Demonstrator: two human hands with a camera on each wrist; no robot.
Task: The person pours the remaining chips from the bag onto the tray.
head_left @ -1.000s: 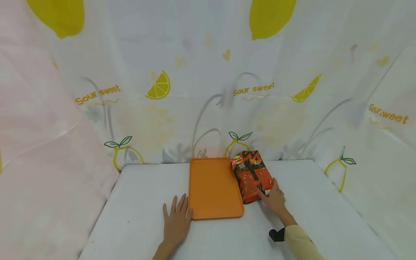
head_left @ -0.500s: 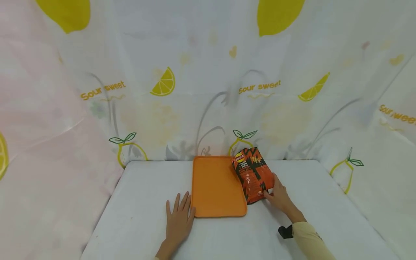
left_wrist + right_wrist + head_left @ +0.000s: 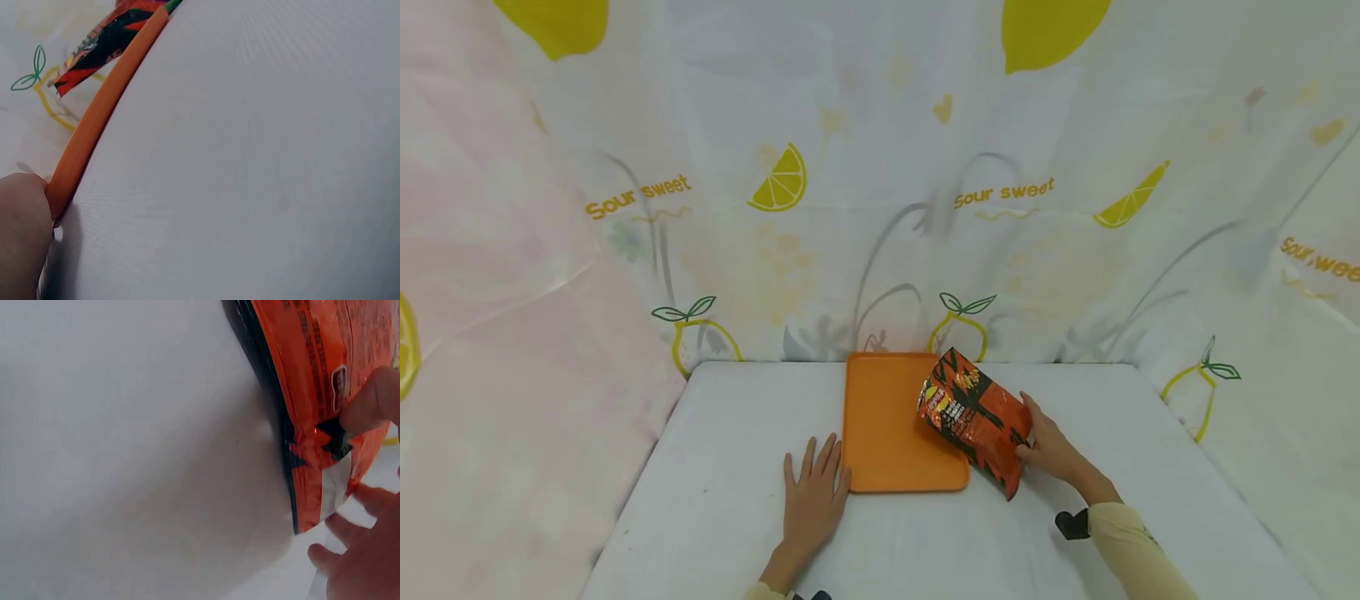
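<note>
My right hand (image 3: 1051, 446) grips the right end of a red and black chip bag (image 3: 977, 412), thumb on the printed face and the other fingers behind. The bag is tilted, its upper left part over the right side of an orange tray (image 3: 887, 425). In the right wrist view the thumb presses the bag (image 3: 312, 369) near its corner. Spread flat on the table, my left hand (image 3: 812, 504) touches the tray's left edge near the front corner. The left wrist view shows the thumb (image 3: 22, 231) against the tray's rim (image 3: 106, 112).
A white-covered table (image 3: 737, 433) lies under everything. Behind it hangs a white curtain (image 3: 865, 208) with lemon prints, which also closes in both sides. A dark wrist strap (image 3: 1072, 525) shows at the right cuff.
The right hand has turned the chip bag anticlockwise and drawn it leftward over the tray. The left hand stays at the tray's edge. The head view has shifted slightly.
</note>
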